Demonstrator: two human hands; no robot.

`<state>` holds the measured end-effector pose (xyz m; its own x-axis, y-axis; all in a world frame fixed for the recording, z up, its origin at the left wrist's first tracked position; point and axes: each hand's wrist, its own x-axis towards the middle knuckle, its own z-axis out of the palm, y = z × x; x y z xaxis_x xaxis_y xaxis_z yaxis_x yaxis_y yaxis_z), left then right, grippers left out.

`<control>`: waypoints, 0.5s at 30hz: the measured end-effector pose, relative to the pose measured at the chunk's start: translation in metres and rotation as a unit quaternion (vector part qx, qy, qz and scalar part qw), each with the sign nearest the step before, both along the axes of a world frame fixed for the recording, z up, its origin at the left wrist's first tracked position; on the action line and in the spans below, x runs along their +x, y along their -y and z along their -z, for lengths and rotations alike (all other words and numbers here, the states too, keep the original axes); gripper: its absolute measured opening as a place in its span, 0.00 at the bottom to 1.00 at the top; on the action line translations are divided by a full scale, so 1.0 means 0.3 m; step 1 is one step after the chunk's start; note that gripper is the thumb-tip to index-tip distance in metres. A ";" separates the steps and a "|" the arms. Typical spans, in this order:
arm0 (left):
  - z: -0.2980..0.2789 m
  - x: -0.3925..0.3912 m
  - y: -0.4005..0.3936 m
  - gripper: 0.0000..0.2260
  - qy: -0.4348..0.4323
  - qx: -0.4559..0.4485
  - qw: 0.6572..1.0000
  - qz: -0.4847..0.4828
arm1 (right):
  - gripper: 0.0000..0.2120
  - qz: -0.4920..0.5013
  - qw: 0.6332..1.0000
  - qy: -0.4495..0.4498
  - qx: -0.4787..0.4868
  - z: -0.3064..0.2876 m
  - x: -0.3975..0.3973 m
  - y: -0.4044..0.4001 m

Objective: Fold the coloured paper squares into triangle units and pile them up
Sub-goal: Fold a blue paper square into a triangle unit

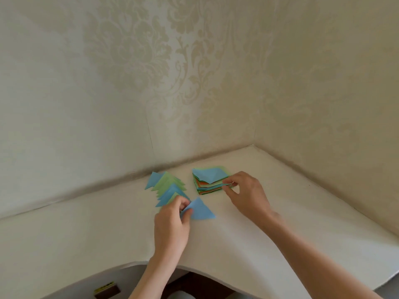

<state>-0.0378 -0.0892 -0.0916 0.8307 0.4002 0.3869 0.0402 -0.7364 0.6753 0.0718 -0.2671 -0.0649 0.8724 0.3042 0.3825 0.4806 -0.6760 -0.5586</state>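
Note:
A folded blue triangle (201, 210) lies on the white table (280, 212), and my left hand (172, 225) pinches its left corner. Behind that hand a fanned row of blue and green folded triangles (167, 186) stretches toward the wall. To the right stands a stack of coloured paper squares (208, 180), green, orange and blue, with a creased blue sheet on top. My right hand (246, 193) reaches to the stack's right side, thumb and fingertips pinching the edge of the upper sheets.
The table sits in a corner between two wallpapered walls (194, 83). Its front edge (151, 263) curves inward just below my left wrist. Under that edge a small yellow and brown object (106, 289) shows on the floor.

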 end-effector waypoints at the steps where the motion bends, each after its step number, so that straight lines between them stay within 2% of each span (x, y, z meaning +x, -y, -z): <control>1: 0.006 -0.005 -0.028 0.07 -0.002 0.007 1.000 -0.006 | 0.09 -0.012 1.000 0.009 -0.012 0.002 0.018 -0.032; 4: 0.026 -0.018 -0.085 0.07 -0.004 0.030 0.999 -0.021 | 0.15 -0.036 0.997 0.024 -0.057 0.013 0.060 -0.116; 7: 0.038 -0.019 -0.118 0.08 -0.006 0.046 0.998 -0.035 | 0.16 -0.044 0.993 0.045 -0.104 0.032 0.089 -0.166; 13: 0.055 0.005 -0.157 0.11 -0.006 0.079 0.996 -0.046 | 0.04 0.007 0.983 0.129 -0.128 0.077 0.112 -0.203; 15: 0.059 0.008 -0.162 0.13 0.003 0.080 0.995 -0.051 | 0.05 0.023 0.980 0.154 -0.124 0.084 0.109 -0.215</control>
